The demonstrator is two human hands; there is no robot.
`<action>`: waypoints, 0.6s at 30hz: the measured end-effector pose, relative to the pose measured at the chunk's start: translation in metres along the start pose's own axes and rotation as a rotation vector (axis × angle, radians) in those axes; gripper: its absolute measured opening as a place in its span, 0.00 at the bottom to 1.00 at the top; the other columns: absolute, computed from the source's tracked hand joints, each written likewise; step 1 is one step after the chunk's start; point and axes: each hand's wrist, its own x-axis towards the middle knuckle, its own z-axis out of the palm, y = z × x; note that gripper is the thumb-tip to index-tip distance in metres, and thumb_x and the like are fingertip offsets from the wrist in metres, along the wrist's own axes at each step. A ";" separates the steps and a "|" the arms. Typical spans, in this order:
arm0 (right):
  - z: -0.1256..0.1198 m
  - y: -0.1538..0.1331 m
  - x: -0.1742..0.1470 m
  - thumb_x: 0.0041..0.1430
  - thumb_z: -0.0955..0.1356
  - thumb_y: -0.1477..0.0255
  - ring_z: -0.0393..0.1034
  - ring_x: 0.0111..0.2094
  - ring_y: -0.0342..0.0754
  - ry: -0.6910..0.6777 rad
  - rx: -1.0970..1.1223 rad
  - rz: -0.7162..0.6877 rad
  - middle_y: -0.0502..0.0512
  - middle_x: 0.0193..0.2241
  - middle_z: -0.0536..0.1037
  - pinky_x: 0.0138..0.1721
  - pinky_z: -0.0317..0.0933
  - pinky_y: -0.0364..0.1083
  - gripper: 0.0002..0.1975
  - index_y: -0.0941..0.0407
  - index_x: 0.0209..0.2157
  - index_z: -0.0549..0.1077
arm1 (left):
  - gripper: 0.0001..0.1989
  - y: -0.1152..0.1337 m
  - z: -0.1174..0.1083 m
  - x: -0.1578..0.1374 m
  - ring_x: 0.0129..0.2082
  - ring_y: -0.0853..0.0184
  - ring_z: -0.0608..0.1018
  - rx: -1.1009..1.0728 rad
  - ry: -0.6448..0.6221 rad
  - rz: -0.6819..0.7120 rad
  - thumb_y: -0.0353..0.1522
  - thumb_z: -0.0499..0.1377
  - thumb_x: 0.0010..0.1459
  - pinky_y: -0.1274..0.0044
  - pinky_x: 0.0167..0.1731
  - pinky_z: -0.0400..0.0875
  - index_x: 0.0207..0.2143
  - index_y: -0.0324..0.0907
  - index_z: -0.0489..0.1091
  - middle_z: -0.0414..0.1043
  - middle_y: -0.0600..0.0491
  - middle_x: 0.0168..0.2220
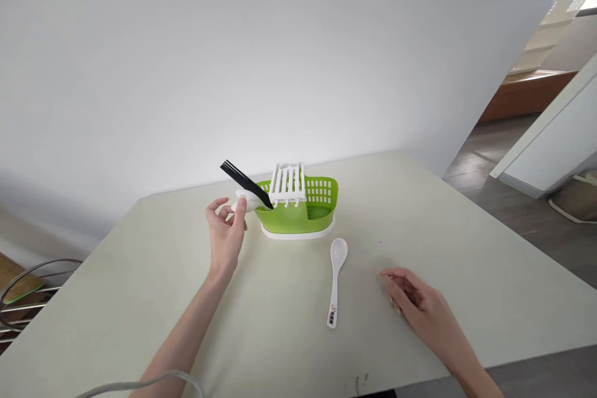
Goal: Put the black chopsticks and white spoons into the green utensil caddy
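1. Our left hand (227,233) pinches a small white spoon (249,201) at the left end of the green plastic cutlery caddy (298,214) — thumb and forefinger closed on it, other fingers loosely curled.
2. A bundle of black chopsticks (245,183) leans out of the caddy up and to the left, just above that spoon.
3. Our right hand (420,308) rests on the pale table (466,249), fingers relaxed, holding nothing.
4. The white ceramic soup spoon (336,280) lies left of it — handle towards us, bowl towards the caddy.

Caddy (298,214) at table (466,261) centre-back; chopsticks (245,183) in its left end; spoon (336,280) before it, right.
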 end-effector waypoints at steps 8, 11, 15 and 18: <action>-0.001 -0.002 -0.001 0.68 0.65 0.49 0.66 0.27 0.47 0.000 -0.005 -0.002 0.49 0.25 0.72 0.29 0.62 0.44 0.22 0.52 0.45 0.76 | 0.13 -0.011 0.002 -0.030 0.26 0.73 0.67 -0.059 0.167 0.377 0.38 0.60 0.67 0.79 0.27 0.67 0.45 0.47 0.56 0.62 0.59 0.34; -0.002 -0.001 -0.001 0.68 0.65 0.48 0.66 0.27 0.47 -0.001 -0.010 0.007 0.49 0.25 0.72 0.29 0.62 0.44 0.22 0.52 0.45 0.76 | 0.06 -0.015 0.004 -0.049 0.26 0.71 0.69 0.157 -0.115 0.426 0.37 0.56 0.69 0.78 0.29 0.66 0.41 0.45 0.63 0.66 0.58 0.30; -0.002 0.001 -0.001 0.68 0.65 0.48 0.66 0.27 0.47 -0.005 -0.013 0.013 0.49 0.26 0.72 0.29 0.62 0.44 0.22 0.52 0.45 0.76 | 0.10 -0.012 0.019 -0.069 0.22 0.71 0.68 0.480 -0.719 0.343 0.40 0.55 0.69 0.77 0.28 0.63 0.40 0.45 0.71 0.67 0.60 0.23; -0.001 0.001 0.000 0.68 0.65 0.49 0.66 0.27 0.47 -0.003 -0.007 0.000 0.49 0.25 0.71 0.29 0.62 0.44 0.21 0.52 0.45 0.76 | 0.18 -0.011 0.040 -0.076 0.26 0.67 0.74 0.627 -0.967 0.284 0.45 0.59 0.67 0.75 0.30 0.64 0.53 0.46 0.71 0.74 0.59 0.27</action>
